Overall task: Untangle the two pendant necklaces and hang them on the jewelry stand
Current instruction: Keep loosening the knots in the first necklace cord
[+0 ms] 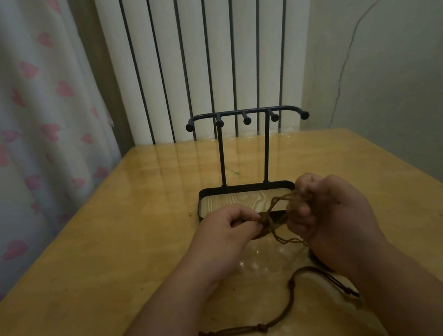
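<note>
A black jewelry stand (pixel 245 114) with several ball-tipped hooks and a wood-lined tray base (pixel 243 187) stands on the table; nothing hangs on it. Just in front of the tray, my left hand (pixel 224 234) pinches a light brown braided cord (pixel 275 205), and my right hand (pixel 329 208) grips the other part of it with curled fingers. The cord runs taut between both hands and loops below them. A darker brown knotted cord (pixel 274 321) lies on the table under my forearms, partly hidden by the right wrist. No pendant shows.
The wooden table (pixel 112 261) is glossy. A white radiator (pixel 210 45) stands behind it, a heart-patterned curtain (pixel 13 121) hangs at the left, and a wall is at the right. A tiny speck (pixel 190 214) lies left of the tray.
</note>
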A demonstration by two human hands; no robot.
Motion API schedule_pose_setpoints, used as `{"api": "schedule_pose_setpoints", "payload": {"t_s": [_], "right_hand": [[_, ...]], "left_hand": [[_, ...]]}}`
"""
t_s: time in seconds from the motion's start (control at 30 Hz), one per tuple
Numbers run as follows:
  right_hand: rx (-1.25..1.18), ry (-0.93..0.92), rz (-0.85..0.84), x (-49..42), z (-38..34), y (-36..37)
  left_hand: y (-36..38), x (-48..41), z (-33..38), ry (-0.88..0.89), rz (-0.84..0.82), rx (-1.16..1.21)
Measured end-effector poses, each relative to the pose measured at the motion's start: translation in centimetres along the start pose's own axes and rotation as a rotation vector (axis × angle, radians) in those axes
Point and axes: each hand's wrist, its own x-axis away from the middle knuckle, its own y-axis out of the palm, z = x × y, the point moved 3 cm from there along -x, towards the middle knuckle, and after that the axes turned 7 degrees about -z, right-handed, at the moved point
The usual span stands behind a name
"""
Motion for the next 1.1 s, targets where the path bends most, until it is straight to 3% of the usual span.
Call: {"api": "schedule_pose_setpoints", "payload": {"t_s": [0.07,0.2,0.4,0.47,0.6,0.67,0.87,1.1], "right_hand": [[0.172,0.000,0.078,0.0,0.0,-0.2],[0.765,-0.016,0.125,0.5,-0.5,0.0],[1.067,-0.033,0.093,0.3,-0.2,0.6],[1.039,-0.050,0.127,0.2,-0.1,0.4],[0.544,-0.045,0.226,0.2,-0.4,0.0],[0.420,-0.055,0.288,0.1,-0.6,-0.2],[0.479,-0.105,0.341,0.1,-0.6,-0.5],[0.673,-0.153,0.289,0.1,-0.5,-0.1]], "left_hand": [[0.0,0.0,0.0,-0.007,0.006,-0.016],[-0.1,0.0,0.0,0.015,0.032,-0.020],[-0.2,0.1,0.0,0.035,0.030,-0.030],[-0.1,0.0,-0.1,0.031,0.019,-0.032],[-0.1,0.0,-0.3,-0.043,-0.003,0.073],[-0.2,-0.2,-0.5,-0.088,-0.004,0.131],[-0.3,-0.3,-0.7,-0.094,0.042,0.051],[-0.7,0.1,0.4,0.117,0.072,0.073]]}}
